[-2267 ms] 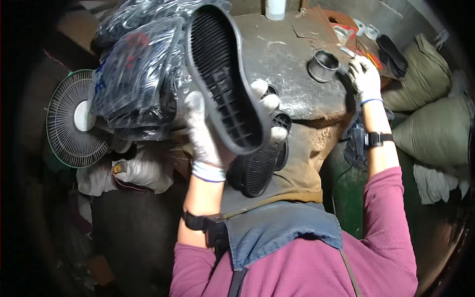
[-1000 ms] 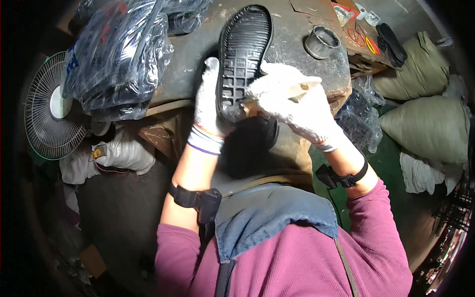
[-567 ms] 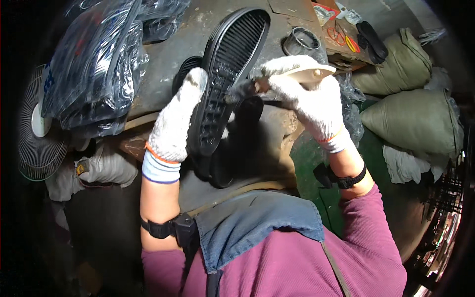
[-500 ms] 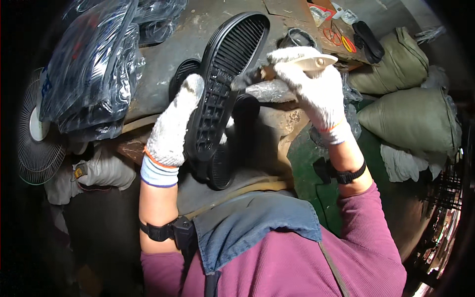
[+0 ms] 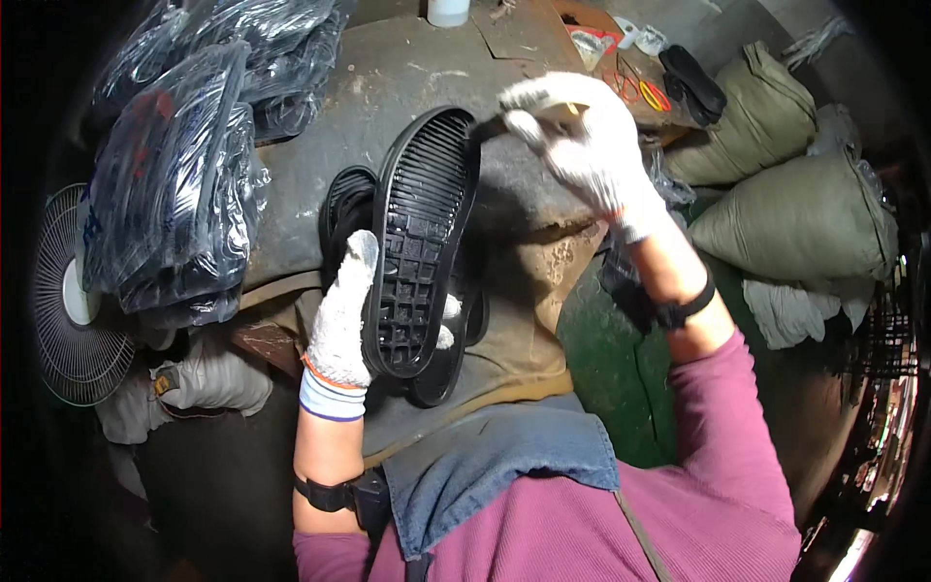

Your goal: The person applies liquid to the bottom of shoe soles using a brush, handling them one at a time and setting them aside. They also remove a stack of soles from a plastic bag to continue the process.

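My left hand (image 5: 339,320), in a white knit glove, grips the heel end of a black rubber shoe sole (image 5: 422,233), held tread side up and tilted away from me. My right hand (image 5: 592,150), also gloved, is closed around a small pale-handled brush (image 5: 558,110) whose tip meets the toe end of the sole. Under the held sole lie other black soles (image 5: 341,209), partly hidden by it, at the edge of the worn grey worktable (image 5: 407,68).
Clear plastic bags of dark soles (image 5: 175,194) are piled at the left, with a small fan (image 5: 68,310) below them. Olive sacks (image 5: 795,213) lean at the right. Red-handled scissors (image 5: 645,92) and a white container (image 5: 448,10) sit at the table's far side.
My right hand came back from a round tin at the table's far right with the brush and now meets the sole's toe. The sole has dropped lower and nearer to me.
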`<state>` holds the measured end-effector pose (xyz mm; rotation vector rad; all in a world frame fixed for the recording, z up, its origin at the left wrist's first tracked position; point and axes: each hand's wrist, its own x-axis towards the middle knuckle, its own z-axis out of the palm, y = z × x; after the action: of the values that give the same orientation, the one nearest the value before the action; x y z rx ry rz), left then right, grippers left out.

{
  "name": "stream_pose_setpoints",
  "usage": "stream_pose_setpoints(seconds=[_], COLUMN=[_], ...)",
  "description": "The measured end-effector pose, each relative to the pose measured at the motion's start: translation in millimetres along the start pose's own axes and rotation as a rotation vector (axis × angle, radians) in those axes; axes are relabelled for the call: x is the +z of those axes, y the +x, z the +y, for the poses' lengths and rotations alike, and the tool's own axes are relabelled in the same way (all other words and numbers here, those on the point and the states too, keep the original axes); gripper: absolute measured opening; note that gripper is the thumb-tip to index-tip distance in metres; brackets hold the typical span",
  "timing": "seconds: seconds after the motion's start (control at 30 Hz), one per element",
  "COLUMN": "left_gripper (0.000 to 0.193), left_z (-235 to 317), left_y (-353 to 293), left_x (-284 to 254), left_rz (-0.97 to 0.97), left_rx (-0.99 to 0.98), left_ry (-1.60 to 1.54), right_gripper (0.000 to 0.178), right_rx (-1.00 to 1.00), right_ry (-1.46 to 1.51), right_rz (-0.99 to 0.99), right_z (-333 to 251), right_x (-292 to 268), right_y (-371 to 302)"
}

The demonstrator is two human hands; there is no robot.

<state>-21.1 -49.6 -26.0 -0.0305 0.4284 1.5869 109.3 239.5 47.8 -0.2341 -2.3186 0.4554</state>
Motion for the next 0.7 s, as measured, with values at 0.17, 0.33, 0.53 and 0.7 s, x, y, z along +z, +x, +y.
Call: stream_pose_setpoints(seconds=[0.17, 0.33, 0.53, 0.7], left_gripper=[0.091, 0.083, 0.080, 0.079], left_z=[-7, 0, -5, -13], left_y=[0, 0, 5, 11], left_x=[32, 22, 19, 11], left_rz=[-0.036, -0.181, -0.240, -0.228], left_rx=[-0.074, -0.044, -0.040, -0.017], left_ry=[-0.132, -0.148, -0.224, -0.194], right_gripper=[0.014, 0.015, 0.018, 0.016], right_rx=[-0.308, -0.122, 0.114, 0.030], right_ry=[-0.198, 0.373, -0.020, 0.183], right_rz=[0.029, -0.041, 0.137, 0.130], right_z=[-10, -30, -2, -34], right_x=[-3, 3, 27, 57], right_y=[36, 43, 3, -22])
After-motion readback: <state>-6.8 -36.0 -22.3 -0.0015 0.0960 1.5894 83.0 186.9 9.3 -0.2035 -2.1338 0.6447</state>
